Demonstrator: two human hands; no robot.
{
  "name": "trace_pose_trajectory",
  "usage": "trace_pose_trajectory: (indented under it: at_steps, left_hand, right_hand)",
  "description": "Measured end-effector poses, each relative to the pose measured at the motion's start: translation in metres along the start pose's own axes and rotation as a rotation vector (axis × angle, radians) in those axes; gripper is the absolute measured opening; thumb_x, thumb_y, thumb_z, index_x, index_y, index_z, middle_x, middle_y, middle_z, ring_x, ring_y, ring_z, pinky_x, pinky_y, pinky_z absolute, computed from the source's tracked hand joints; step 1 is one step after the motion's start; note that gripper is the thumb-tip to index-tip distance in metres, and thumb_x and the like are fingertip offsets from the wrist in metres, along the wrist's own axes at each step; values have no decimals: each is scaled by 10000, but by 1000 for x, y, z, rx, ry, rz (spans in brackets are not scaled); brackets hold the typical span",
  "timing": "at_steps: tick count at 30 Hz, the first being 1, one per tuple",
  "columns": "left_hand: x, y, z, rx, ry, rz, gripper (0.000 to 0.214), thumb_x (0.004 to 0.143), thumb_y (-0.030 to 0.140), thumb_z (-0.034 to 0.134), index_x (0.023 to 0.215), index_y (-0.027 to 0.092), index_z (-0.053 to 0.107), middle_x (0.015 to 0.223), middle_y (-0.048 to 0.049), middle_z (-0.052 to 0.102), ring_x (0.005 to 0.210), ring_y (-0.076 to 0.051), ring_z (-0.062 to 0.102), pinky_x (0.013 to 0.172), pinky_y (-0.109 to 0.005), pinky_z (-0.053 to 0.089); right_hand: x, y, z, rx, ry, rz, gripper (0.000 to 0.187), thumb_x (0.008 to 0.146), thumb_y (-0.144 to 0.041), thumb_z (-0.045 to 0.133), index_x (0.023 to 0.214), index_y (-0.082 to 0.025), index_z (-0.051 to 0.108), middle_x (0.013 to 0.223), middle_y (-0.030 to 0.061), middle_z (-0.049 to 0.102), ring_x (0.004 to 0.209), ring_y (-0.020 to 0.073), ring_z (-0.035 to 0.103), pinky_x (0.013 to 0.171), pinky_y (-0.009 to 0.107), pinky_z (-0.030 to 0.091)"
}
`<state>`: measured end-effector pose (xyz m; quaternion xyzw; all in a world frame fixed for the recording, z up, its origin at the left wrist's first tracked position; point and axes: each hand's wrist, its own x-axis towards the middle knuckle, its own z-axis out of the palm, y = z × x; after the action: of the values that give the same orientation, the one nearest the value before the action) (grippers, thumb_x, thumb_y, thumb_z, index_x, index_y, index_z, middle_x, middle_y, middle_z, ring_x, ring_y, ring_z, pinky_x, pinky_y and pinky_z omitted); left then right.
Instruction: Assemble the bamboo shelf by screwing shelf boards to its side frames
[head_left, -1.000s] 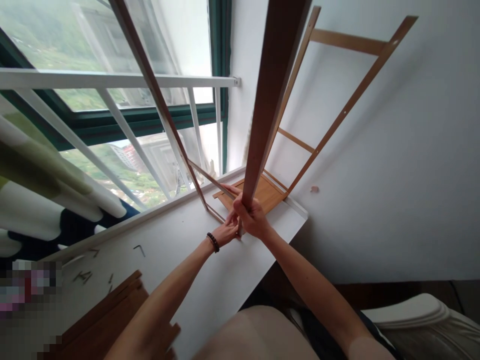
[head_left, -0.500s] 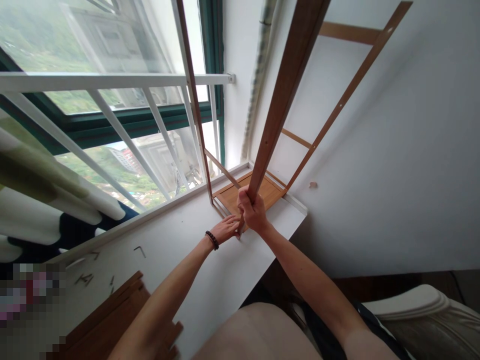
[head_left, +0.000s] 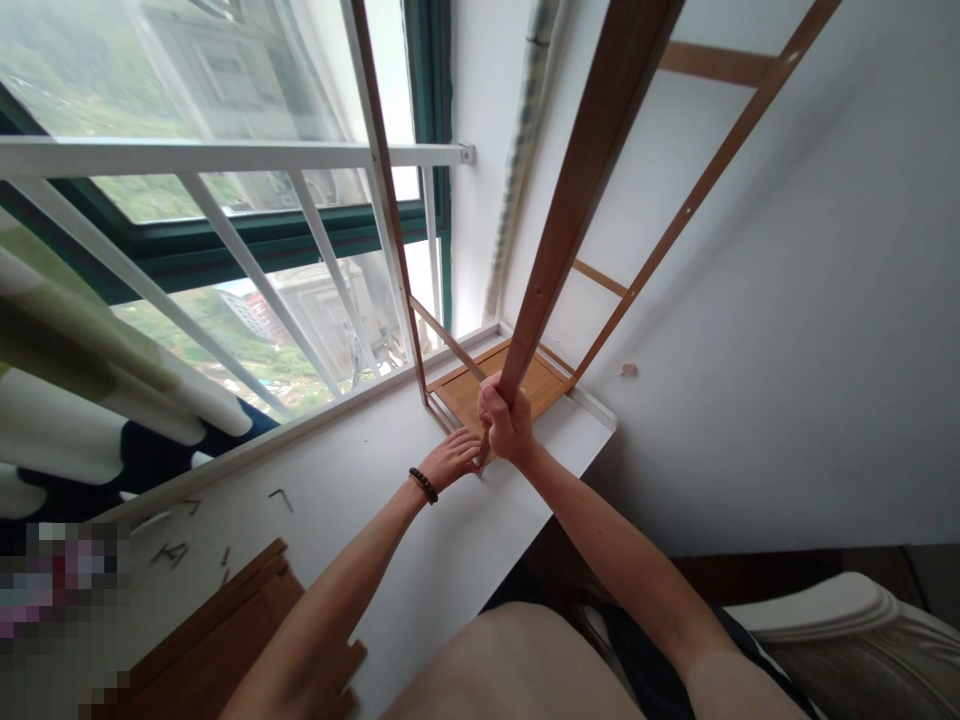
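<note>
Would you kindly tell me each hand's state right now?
Left hand: open, near the lower end of the wooden post.
Right hand: closed around that post.

Soft daylight from the window [head_left: 255, 65], far left; glass bright, outside view hazy and washed out. Right wall [head_left: 795, 340] grey, dimmer toward the near side, with a soft slanting shadow beside the ladder-like frame [head_left: 688, 210]. Wooden post [head_left: 574, 190] darkest at its top. White tabletop [head_left: 412, 570] pale, greyer at near left; area below its right edge nearly black. Wide-angle stretch toward the edges, uprights splayed. Both hands, left [head_left: 450, 460] and right [head_left: 508, 425], fairly crisp. Small hardware [head_left: 171, 553] soft. Near-left patch [head_left: 60, 580] pixelated.
</note>
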<state>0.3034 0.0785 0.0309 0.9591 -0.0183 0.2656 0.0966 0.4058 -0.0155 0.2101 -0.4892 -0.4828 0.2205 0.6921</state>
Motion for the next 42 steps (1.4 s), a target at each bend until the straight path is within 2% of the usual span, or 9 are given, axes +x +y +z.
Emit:
trace_pose_trajectory:
  at_steps: [6, 11, 15, 21, 26, 33, 37, 42]
  left_hand:
    - [0, 3, -8, -55, -60, 22, 328, 817, 356, 501, 1065, 148, 553, 1148, -125, 588, 1177, -224, 450, 1013, -470, 338]
    - [0, 3, -4, -34, -49, -3, 307, 821, 312, 510, 1083, 157, 547, 1175, -114, 575, 1210, -222, 413, 1011, -467, 342]
    - [6, 2, 0, 15, -23, -24, 206, 856, 267, 457, 994, 183, 585, 1121, -66, 613, 1135, -186, 490, 997, -430, 363]
    - [14, -2, -3, 12, -74, 3, 196, 875, 259, 419, 868, 199, 606, 1025, -40, 651, 1005, -145, 567, 963, -373, 390]
    - [10, -1, 1, 50, -54, -14, 192, 864, 280, 438, 940, 189, 588, 1027, -53, 646, 1043, -160, 542, 979, -377, 370]
    - [5, 6, 2, 92, -31, -49, 179, 859, 276, 448, 956, 195, 575, 1064, -49, 630, 1072, -170, 522, 1016, -408, 322]
    - [4, 8, 2, 102, -29, -80, 200, 843, 236, 474, 1020, 188, 554, 1114, -55, 607, 1108, -176, 496, 1026, -410, 308]
    - [9, 5, 2, 55, -63, -66, 190, 815, 240, 520, 988, 187, 578, 1077, -53, 621, 1069, -175, 518, 1034, -408, 302]
  right_hand:
    - [-1, -7, -2, -14, -23, -26, 293, 814, -408, 418, 616, -193, 392, 456, -79, 306, 381, 45, 292, 387, 193, 258]
    - [0, -6, -4, -64, -46, -38, 301, 814, -416, 412, 614, -190, 406, 464, -71, 329, 389, 48, 298, 394, 197, 264]
    - [1, -4, -5, -73, -42, -68, 302, 819, -414, 405, 617, -190, 413, 455, -71, 321, 387, 50, 290, 397, 202, 264]
    - [2, -2, -6, -62, -9, -63, 287, 814, -412, 413, 630, -191, 416, 449, -74, 323, 382, 49, 288, 389, 202, 259]
    - [0, 0, -7, -25, -7, -40, 264, 804, -403, 427, 646, -192, 421, 452, -79, 331, 379, 48, 302, 385, 197, 271]
    - [-6, 1, -7, -33, -78, -46, 224, 805, -375, 442, 681, -189, 436, 480, -76, 351, 403, 48, 320, 400, 190, 282]
    - [-6, -3, -9, 8, -130, -40, 192, 804, -363, 453, 730, -186, 458, 500, -78, 348, 404, 45, 309, 394, 184, 270]
    - [-1, -3, -9, 77, -131, 30, 213, 821, -378, 442, 930, -202, 489, 475, -100, 256, 374, 48, 254, 369, 174, 230]
